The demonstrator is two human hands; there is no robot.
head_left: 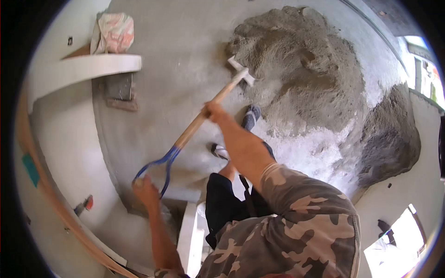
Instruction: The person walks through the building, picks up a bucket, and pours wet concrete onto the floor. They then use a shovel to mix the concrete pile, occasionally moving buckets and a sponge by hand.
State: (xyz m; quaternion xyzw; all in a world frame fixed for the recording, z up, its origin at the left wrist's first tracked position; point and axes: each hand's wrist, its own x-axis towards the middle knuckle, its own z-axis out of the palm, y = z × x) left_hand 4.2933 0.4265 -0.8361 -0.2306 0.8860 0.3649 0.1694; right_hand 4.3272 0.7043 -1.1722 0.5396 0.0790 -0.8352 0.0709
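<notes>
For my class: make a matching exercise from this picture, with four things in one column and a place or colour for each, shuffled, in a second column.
Things:
1. left hand
2. right hand
3. shovel blade
4. crumpled bag

Places or colours:
A. at the edge of the grey sand pile
B. on the blue handle loop
C. pink and white, top left
D. midway along the wooden shaft

Pairs: 1-B, 2-D, 3-A, 4-C
</notes>
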